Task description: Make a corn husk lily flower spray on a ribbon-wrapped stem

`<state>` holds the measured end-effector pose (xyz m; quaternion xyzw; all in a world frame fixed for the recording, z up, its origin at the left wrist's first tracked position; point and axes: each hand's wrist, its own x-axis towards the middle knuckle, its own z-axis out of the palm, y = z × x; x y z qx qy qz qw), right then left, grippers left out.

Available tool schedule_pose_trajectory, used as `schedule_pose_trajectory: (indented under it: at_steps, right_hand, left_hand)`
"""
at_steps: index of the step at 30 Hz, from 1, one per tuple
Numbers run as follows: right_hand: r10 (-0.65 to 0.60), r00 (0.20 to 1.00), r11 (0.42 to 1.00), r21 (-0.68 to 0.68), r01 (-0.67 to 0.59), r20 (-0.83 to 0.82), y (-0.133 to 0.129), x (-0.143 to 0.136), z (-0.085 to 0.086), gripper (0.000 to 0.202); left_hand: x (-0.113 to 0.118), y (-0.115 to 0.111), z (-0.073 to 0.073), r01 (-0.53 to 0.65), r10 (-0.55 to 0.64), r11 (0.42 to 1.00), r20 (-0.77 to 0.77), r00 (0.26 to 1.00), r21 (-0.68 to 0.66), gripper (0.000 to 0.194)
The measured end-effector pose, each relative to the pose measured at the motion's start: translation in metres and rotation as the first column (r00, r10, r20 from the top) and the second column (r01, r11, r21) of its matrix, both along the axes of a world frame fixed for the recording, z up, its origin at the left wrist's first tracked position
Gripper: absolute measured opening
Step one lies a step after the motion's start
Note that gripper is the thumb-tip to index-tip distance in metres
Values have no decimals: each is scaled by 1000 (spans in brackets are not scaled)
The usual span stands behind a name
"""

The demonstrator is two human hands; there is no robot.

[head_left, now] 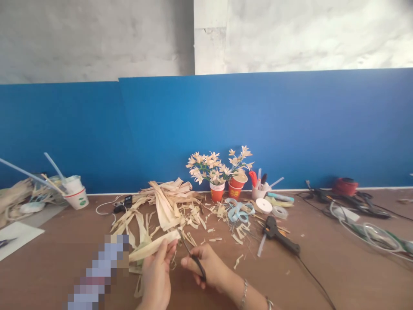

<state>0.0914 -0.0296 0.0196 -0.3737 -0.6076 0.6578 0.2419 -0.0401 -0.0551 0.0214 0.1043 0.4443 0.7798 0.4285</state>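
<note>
Between the thumb and fingers of my left hand [157,273] is a pale strip of dried corn husk [155,247], its end pointing right. My right hand [206,265] grips a pair of scissors [197,263] by the dark handles. The scissor blades reach up to the right end of the strip; whether they touch it I cannot tell. Beyond my hands lies a heap of dried husks [166,209], with small cut scraps [193,215] around it.
Flowers made of pale husk [206,165] stand in red paper cups [217,192] at the back. Right of them are a cup of pens [259,191], a blue ribbon [238,211], tape [279,212] and a black glue gun [280,236] with its cord. Cables [371,234] lie far right; a white cup [76,198] stands left.
</note>
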Motion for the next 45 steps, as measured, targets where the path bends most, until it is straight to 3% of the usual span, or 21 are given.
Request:
schedule_pose_trajectory:
  at_steps: [3, 6, 8, 10, 13, 15, 18, 21, 23, 25, 31, 34, 38, 42, 45]
  right_hand:
    - [30, 1000, 998, -64, -30, -2, 2, 1, -4, 42]
    - [-123, 962, 983, -166, 84, -242, 10, 8, 1, 40]
    - [-212, 889, 957, -270, 105, -405, 16, 16, 7, 38]
    - [-234, 840, 932, -359, 51, -489, 21, 26, 12, 33]
    - [-263, 828, 920, -386, 60, -496, 27, 39, 11, 24]
    - [-329, 820, 924, -338, 177, -468, 33, 45, 6, 25]
    - [-445, 797, 895, -174, 411, -407, 44, 49, -3, 32]
    - [-561, 744, 784, 56, 618, -363, 52, 50, -10, 35]
    - [-595, 714, 700, 198, 686, -369, 54, 49, -13, 32]
    - [-592, 713, 659, 283, 697, -376, 54, 48, -15, 26]
    - [-630, 669, 662, 179, 728, -393, 53, 52, -12, 31]
    - [-654, 644, 651, 139, 746, -398, 53, 54, -8, 34]
    - [-649, 656, 661, 142, 737, -386, 55, 55, -11, 31]
    - [-555, 719, 718, 195, 668, -418, 55, 54, -13, 30]
    - [-572, 703, 740, 105, 664, -422, 51, 53, -10, 33]
  left_hand:
    - [-12, -7, -2, 5, -4, 1000, 4, 1000, -17, 14]
    - [-11, -1, 7, 238, -236, 971, -49, 970, 34, 22]
    - [-3, 10, 17, 463, -457, 884, -88, 885, 65, 23]
    - [8, 25, 26, 661, -655, 748, -97, 750, 58, 19]
    - [28, 49, 31, 796, -789, 605, -135, 600, -2, 13]
    - [41, 63, 28, 824, -817, 567, -138, 559, -19, 13]
    - [57, 73, 17, 779, -774, 627, -110, 623, -4, 26]
    - [67, 73, 2, 697, -683, 717, -203, 701, -4, 42]
    - [69, 73, -5, 652, -638, 755, -303, 708, -70, 42]
    - [69, 73, -8, 634, -631, 764, -340, 697, -118, 38]
    - [64, 80, -3, 676, -682, 717, -371, 630, -169, 19]
    - [66, 80, 0, 676, -685, 719, -337, 646, -163, 10]
    - [68, 77, 4, 686, -694, 720, -114, 711, -107, 10]
    - [68, 76, 5, 767, -769, 639, -58, 636, -61, 19]
    - [67, 77, 5, 727, -730, 683, -33, 683, -74, 20]
